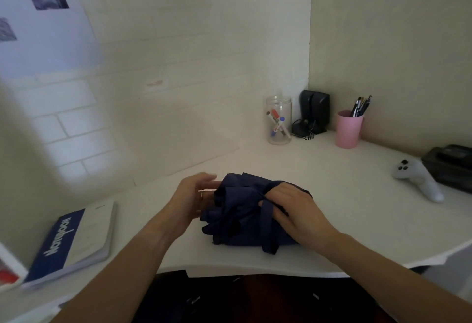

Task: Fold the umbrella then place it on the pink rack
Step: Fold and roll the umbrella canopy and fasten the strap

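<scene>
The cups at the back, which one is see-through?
The clear jar holding markers, left of the black speaker; the pink cup with pens is solid.

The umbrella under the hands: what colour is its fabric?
Dark navy blue, plain with no pattern; the umbrella shows in the head view, its only view.

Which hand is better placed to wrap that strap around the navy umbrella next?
Probably the right hand: it lies on the umbrella with the strap running out from under its fingers. The left hand is at the bundle's far-left end, steadying the fabric.
</scene>
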Tool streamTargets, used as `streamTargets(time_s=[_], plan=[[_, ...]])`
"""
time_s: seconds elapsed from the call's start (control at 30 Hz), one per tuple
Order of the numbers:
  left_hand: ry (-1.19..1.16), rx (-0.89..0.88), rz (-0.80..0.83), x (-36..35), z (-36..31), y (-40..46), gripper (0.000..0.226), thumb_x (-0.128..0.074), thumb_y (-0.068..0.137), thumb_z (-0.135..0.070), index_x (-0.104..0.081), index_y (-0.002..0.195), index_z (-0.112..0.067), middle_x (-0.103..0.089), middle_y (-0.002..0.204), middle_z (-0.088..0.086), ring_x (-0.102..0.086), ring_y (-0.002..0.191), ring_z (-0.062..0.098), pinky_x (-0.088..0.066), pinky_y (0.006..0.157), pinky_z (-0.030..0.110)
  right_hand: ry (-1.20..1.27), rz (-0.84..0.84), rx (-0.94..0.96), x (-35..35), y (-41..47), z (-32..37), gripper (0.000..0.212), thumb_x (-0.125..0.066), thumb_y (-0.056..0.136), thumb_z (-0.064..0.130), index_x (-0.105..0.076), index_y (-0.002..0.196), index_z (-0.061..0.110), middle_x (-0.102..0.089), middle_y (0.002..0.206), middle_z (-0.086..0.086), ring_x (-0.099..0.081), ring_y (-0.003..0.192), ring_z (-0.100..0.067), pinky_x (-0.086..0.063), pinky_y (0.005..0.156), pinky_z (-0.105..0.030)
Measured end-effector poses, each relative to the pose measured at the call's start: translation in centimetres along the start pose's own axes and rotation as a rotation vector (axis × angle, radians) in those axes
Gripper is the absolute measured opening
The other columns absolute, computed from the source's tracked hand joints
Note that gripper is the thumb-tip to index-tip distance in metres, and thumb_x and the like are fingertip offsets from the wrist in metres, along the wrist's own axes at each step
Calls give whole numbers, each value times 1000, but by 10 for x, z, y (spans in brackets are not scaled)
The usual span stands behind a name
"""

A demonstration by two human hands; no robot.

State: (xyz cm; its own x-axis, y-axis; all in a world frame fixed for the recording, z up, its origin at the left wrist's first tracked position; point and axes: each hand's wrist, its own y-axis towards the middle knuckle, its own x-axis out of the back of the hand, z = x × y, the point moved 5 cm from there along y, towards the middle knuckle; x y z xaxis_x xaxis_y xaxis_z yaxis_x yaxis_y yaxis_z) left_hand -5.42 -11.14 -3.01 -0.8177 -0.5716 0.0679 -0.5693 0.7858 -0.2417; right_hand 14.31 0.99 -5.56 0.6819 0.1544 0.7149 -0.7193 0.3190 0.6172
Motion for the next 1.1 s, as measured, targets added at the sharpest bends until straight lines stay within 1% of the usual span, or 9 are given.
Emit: streamTargets(time_s=[0.1, 0.27, 0.4, 0.5, 0.6, 0.7, 0.83, 1.0, 1.1], plan=[[91, 120, 68, -19, -9, 3, 59, -79, 70, -66, -77, 88, -10, -72, 77, 7, -60, 69, 25, -46, 67, 35, -16, 10, -2, -5, -2, 3, 29, -46, 101, 36, -66, 92, 18, -69, 91, 7, -53, 82, -5, -41, 74, -19], [-18, 55, -152, -15, -4, 20, 25, -82, 83, -20, -77, 99, -2, -75, 93, 13, -67, 71, 23, -54, 59, 28, 5, -49, -23, -2, -8, 4, 33, -44, 100, 36, -62, 82, 15, -64, 80, 6, -53, 71, -6, -32, 66, -15], [-166, 8, -222, -2, 8, 20, 41, -75, 91, -11, -59, 128, -4, -70, 97, 14, -68, 75, 24, -56, 55, 31, 16, -76, 19, -4, -13, 5, 28, -47, 102, 31, -64, 91, 11, -61, 101, 4, -59, 78, -11, -48, 70, -25], [-37, -96, -71, -15, 1, 7, 33, -70, 91, -43, -63, 121, -32, -74, 106, 9, -73, 87, 23, -61, 74, 37, 66, -74, 54, -4, -12, 5, 17, -55, 102, 22, -66, 95, 11, -45, 131, 0, -60, 77, -7, -50, 77, -24], [196, -233, 235, -27, -10, -19, 60, -80, 75, -54, -54, 129, -53, -76, 116, 1, -74, 107, 22, -61, 92, 43, 58, -47, 62, -4, -9, 1, 9, -59, 100, 17, -68, 102, 16, -39, 147, 2, -63, 83, -8, -51, 81, -28], [410, -347, 307, -29, -4, -28, 90, -98, 63, -15, -53, 135, -47, -73, 125, -3, -70, 115, 15, -59, 94, 37, 11, -73, 69, -5, -6, 0, 14, -59, 100, 21, -70, 104, 14, -56, 134, 5, -66, 97, -10, -54, 82, -34], [380, -417, 154, -18, 3, -24, 60, -93, 66, 0, -73, 117, -25, -80, 110, -3, -75, 105, 16, -63, 85, 31, -19, -143, 92, -1, -9, 5, 19, -58, 98, 26, -73, 99, 14, -69, 99, 7, -60, 94, -15, -50, 83, -28], [305, -370, 140, -13, 12, -21, 35, -85, 78, -2, -78, 108, -18, -82, 105, 1, -77, 101, 21, -63, 84, 33, -71, -229, 52, 1, -7, 9, 9, -66, 93, 19, -74, 90, 20, -69, 89, 9, -55, 103, -11, -40, 100, -30], [475, -414, 109, -15, 10, -20, 46, -93, 70, -34, -71, 109, -28, -71, 120, -7, -69, 111, 18, -60, 87, 27, -6, -168, -8, -5, -5, 6, 12, -61, 97, 23, -70, 90, 19, -67, 82, 8, -57, 81, -9, -50, 74, -29]])
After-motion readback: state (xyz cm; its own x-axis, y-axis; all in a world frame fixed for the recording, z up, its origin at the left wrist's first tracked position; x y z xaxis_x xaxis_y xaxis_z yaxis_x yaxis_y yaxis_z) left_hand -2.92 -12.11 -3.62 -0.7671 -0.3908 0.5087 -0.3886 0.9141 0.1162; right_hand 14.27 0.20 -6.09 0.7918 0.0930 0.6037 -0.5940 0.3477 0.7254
